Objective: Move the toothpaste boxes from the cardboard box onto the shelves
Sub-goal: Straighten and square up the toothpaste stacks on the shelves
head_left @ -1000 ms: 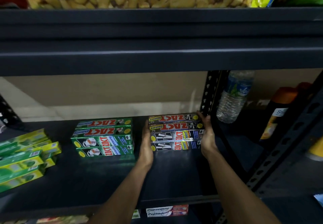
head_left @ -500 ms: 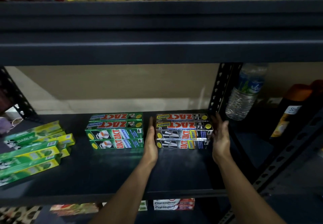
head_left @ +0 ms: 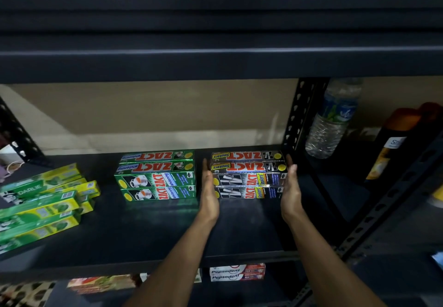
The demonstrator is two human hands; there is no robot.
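**Two flat hands bracket the black toothpaste stack on the middle shelf**

A stack of black and silver cardboard Zact toothpaste boxes point(head_left: 248, 175) lies on the dark metal shelf board point(head_left: 143, 230), near its rear and just beside the perforated black steel upright point(head_left: 296, 117) that stands to the stack's right. The boxes lie two wide and two high, long sides facing forward.

The left hand point(head_left: 209, 194) is fully open, palm turned toward the stack's left end, fingers straight and together; whether the palm touches the cardboard or sits just off it cannot be told. The right hand point(head_left: 291, 190) mirrors it at the stack's right end, equally flat and open, its fingertips reaching alongside the rear boxes close to the upright. Neither hand curls around anything.

Just left of the black stack, with the left hand in the gap between, sits a matching stack of green cardboard Zact toothpaste boxes point(head_left: 157, 176), also two wide and two high. Well to the left of the black stack, a looser pile of green and yellow Darlie toothpaste boxes point(head_left: 43, 208) lies angled at the shelf's edge.

Right of the black stack, beyond the upright, stands a clear plastic water bottle with a blue label point(head_left: 333, 119). Below the black stack, on the next level down, white and red Pepsodent cartons point(head_left: 237, 273) show under the shelf's front lip.
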